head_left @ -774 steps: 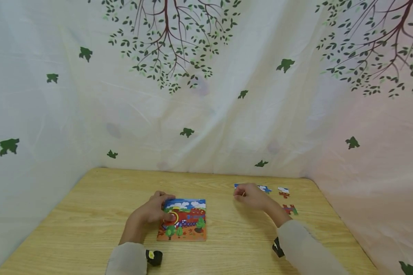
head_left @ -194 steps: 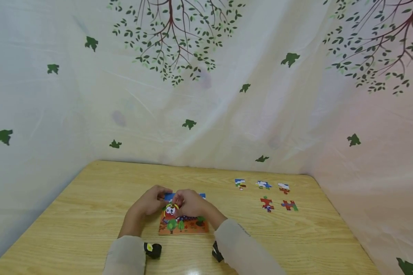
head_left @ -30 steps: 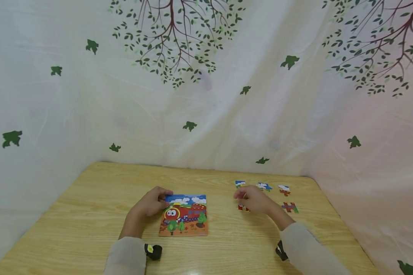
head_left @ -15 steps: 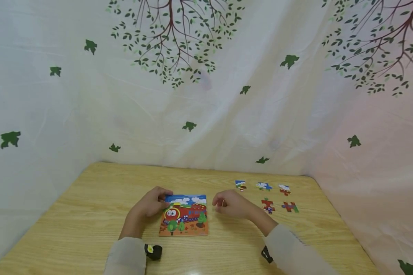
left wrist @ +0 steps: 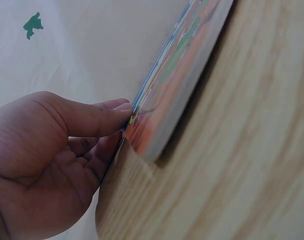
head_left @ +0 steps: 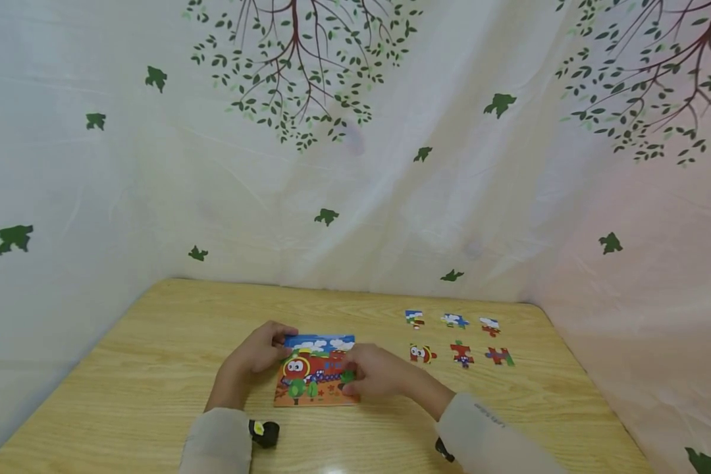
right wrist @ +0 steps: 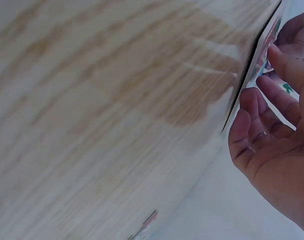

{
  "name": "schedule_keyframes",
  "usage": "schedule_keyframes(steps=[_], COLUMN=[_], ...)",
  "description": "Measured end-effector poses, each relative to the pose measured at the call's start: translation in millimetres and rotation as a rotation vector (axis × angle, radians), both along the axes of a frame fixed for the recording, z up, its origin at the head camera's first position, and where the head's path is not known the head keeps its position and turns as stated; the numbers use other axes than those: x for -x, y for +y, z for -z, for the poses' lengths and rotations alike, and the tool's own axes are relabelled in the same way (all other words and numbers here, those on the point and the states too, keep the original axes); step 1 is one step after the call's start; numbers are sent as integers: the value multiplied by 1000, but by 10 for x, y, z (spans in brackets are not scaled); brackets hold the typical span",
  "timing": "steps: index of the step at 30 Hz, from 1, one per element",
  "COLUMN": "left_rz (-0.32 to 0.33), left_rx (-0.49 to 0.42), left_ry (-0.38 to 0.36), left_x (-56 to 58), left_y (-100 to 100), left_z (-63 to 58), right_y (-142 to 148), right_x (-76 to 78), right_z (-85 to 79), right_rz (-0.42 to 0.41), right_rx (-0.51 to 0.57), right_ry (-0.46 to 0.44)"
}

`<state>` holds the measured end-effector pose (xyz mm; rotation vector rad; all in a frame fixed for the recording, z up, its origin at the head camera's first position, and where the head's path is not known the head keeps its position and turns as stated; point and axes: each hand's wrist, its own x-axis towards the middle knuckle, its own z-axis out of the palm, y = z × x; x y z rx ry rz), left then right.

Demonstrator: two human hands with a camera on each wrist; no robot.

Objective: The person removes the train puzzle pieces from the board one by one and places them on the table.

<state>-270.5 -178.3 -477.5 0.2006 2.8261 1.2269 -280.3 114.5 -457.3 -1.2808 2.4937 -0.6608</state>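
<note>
A square jigsaw puzzle with a red cartoon train on it lies on the table in the head view. My left hand holds its left edge; in the left wrist view the thumb is on the top face near a corner. My right hand is over the puzzle's right side, covering part of the train. Its fingers are loosely bent, and I see no piece between them. In the right wrist view the fingertips are close to the puzzle's edge; whether they touch it is unclear.
Several loose jigsaw pieces lie in two rows at the table's back right, among them an eyes piece, a red piece and a cloud piece. The wooden table ends at a leaf-patterned curtain.
My right hand has moved left from beside the loose pieces to the puzzle. The eyes piece now lies uncovered in the front row; 6.5 s ago it was not there. The left hand stays put.
</note>
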Motion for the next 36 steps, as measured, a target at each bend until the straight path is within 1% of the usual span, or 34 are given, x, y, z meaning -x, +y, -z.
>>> schedule_keyframes(steps=[2, 5, 14, 17, 23, 28, 36], left_rz=[-6, -5, -6, 0, 8, 13, 5], left_rx=[0, 1, -6, -7, -9, -11, -7], left_ry=[-5, -7, -12, -9, -8, -4, -21], left_x=[1, 0, 0, 2, 6, 17, 39], left_y=[1, 2, 0, -2, -5, -8, -22], left_z=[-2, -12, -40, -47, -50, -41, -17], right_y=[-26, -54, -123, -142, -157, -174, -231], right_x=[-8, -20, -47, -40, -13, 1, -24], right_z=[9, 9, -35, -58, -71, -79, -139], right_rz=[0, 12, 140, 156, 158, 139, 137], right_rx=[-13, -17, -16, -11, -19, -29, -79], right_ry=[5, -18, -151, -179, -201, -206, -195])
